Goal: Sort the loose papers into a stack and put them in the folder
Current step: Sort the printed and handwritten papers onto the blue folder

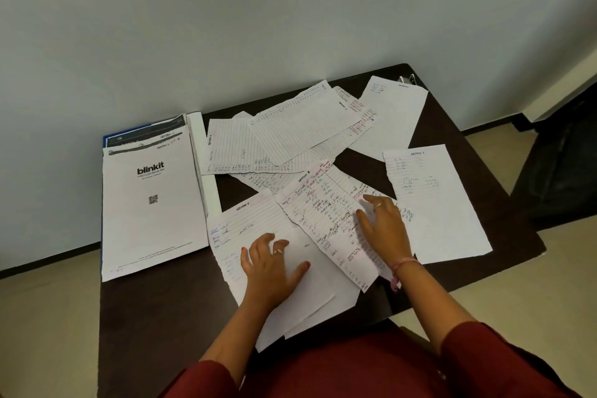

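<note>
Both hands (326, 249) flat, fingers spread, on loose papers (290, 139); stack (151, 203) left.

The dark brown rectangular table (168, 317) has a smooth, matt top, like laminate, with almost no shine. The loose white sheets of lined paper (290, 132) are thin and matt; some have rough, torn edges and small wrinkles — handwriting in ink shows on them. The white printed paper sheet with the black "blinkit" logo (151, 203) looks smoother and flat, also matt. Under it, a blue folder edge (104, 139) shows, but its material is not clear. The dark red cloth sleeves (484, 355) look soft and matt. The pale wall (258, 26) is painted, smooth and matt — the beige floor (42, 317) has a slight sheen.
</note>
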Demonstrator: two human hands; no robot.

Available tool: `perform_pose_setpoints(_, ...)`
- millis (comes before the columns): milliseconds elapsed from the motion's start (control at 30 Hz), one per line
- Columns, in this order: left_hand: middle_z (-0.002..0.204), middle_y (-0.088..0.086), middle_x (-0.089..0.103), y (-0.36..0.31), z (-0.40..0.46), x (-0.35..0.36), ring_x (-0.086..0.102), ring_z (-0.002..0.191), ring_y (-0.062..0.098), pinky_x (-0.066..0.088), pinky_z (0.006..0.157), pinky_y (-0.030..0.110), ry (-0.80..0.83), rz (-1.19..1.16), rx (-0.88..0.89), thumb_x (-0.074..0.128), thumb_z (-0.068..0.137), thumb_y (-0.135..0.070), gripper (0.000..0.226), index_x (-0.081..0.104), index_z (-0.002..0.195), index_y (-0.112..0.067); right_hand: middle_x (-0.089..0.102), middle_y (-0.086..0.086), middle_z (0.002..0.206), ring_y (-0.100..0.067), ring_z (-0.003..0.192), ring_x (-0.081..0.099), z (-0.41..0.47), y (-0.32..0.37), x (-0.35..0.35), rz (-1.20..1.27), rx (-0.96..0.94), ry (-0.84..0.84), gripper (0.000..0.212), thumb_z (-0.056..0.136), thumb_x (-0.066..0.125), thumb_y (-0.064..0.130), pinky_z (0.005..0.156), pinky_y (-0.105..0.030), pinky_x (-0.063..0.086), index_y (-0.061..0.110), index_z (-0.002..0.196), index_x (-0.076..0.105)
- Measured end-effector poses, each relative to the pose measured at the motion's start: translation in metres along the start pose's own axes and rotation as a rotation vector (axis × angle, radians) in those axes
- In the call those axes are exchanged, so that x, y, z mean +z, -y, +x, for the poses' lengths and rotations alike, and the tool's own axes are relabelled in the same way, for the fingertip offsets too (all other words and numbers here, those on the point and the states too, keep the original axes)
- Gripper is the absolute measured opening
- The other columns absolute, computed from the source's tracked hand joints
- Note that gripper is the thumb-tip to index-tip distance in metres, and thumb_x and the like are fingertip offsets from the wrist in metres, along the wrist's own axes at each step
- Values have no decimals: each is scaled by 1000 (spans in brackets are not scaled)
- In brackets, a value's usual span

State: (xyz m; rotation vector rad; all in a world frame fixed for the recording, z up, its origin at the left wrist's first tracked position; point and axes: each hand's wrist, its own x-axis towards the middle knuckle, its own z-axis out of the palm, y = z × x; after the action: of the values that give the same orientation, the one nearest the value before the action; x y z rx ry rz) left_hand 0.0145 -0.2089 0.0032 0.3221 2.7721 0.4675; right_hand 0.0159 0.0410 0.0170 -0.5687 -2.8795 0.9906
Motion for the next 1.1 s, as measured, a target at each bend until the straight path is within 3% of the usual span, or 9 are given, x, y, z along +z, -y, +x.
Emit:
perform_pose_setpoints(167,139,7,46,-36,28,5,40,131,29,17,110,57,-135,-36,8,30,76,-75,75,60,121,-23,48,-6,135,-24,123,46,18,-28,-21,2,75,-1,38,95,54,28,105,-36,38,17,131,51)
perform_pose_setpoints(367,147,8,40,-95,67,7,35,136,31,16,111,57,-175,-69,-31,57,85,-56,49,60,121,-23,46,-5,139,-24,125,44,50,-59,-45,-100,37,65,42,94,55,27,104,-36,37,18,134,48)
perform_pose_setpoints(500,160,3,8,-130,96,3,5,147,24,-2,115,52,-44,-8,-45,46,91,-58,60,39,142,-26,47,-5,139,-23,125,45,76,-75,-55,-125,-40,104,40,94,55,27,104,-35,37,19,132,51)
perform_pose_setpoints(600,161,2,-7,-153,125,0,-8,148,24,-7,114,54,16,71,-42,36,93,-61,68,23,149,-25,50,-5,136,-23,123,47,98,-84,-59,-151,-105,112,38,93,56,28,100,-35,39,18,130,54)
perform_pose_setpoints(867,160,7,-11,-183,196,-8,-16,146,26,-13,111,57,110,116,-83,26,95,-61,76,3,153,-18,55,-8,133,-26,120,52,156,-85,-57,-146,-172,66,39,90,61,27,95,-42,43,16,128,58)
perform_pose_setpoints(1100,158,10,-20,-193,210,10,-21,144,29,-16,108,60,168,157,-128,18,90,-71,85,-9,152,-19,32,-10,152,-30,139,30,197,-100,-60,-198,13,-12,58,93,53,42,106,-56,28,17,142,40)
